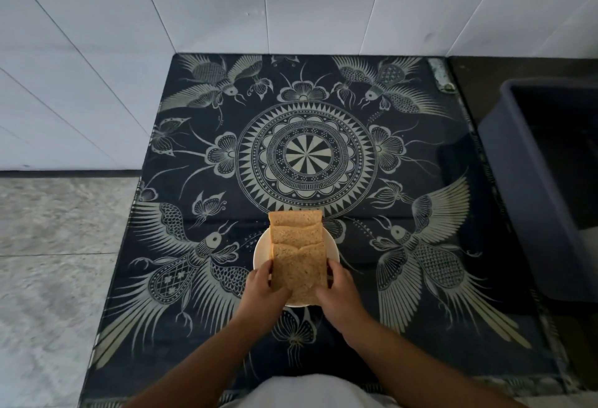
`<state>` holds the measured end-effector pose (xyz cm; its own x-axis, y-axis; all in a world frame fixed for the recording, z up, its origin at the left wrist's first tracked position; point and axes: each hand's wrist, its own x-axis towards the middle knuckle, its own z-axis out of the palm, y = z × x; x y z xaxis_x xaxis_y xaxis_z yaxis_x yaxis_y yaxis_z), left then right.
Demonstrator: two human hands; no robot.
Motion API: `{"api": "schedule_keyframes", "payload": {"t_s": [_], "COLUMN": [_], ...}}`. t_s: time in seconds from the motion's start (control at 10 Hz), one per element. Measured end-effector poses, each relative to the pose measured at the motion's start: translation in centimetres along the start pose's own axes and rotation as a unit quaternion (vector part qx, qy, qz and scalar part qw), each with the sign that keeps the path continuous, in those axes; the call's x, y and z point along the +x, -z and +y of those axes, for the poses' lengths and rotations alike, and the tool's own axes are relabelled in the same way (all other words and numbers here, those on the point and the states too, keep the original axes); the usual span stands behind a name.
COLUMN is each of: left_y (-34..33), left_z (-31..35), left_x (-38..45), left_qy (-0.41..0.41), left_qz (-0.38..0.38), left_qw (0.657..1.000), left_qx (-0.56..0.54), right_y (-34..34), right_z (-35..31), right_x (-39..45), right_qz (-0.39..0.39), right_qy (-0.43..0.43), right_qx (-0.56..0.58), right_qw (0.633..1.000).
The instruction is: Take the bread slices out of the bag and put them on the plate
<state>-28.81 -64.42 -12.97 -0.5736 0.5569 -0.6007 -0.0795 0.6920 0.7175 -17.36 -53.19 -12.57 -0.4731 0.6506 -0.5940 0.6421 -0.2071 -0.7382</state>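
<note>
Three bread slices (296,246), I think, lie in a row on the plate (260,254), running away from me. My left hand (263,291) and right hand (336,291) pinch the nearest slice's sides. No bag shows.

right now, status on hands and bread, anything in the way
Left hand and right hand both grip nearest bread slice. Slices overlap on white plate, farthest overhanging rim. No bag visible. Nothing blocking.
</note>
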Motion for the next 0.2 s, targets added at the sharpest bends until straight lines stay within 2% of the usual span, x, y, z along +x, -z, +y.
{"api": "schedule_keyframes", "payload": {"t_s": [0.2], "left_y": [0.58], "left_z": [0.45], "left_x": [-0.42], "left_qy": [-0.008], "left_qz": [-0.003], "left_qw": [1.0], "left_qx": [0.018], "right_y": [0.21], "right_z": [-0.36], "right_x": [-0.12], "right_qz": [-0.005], "right_qy": [0.001], "right_qx": [-0.025], "right_qw": [1.0]}}
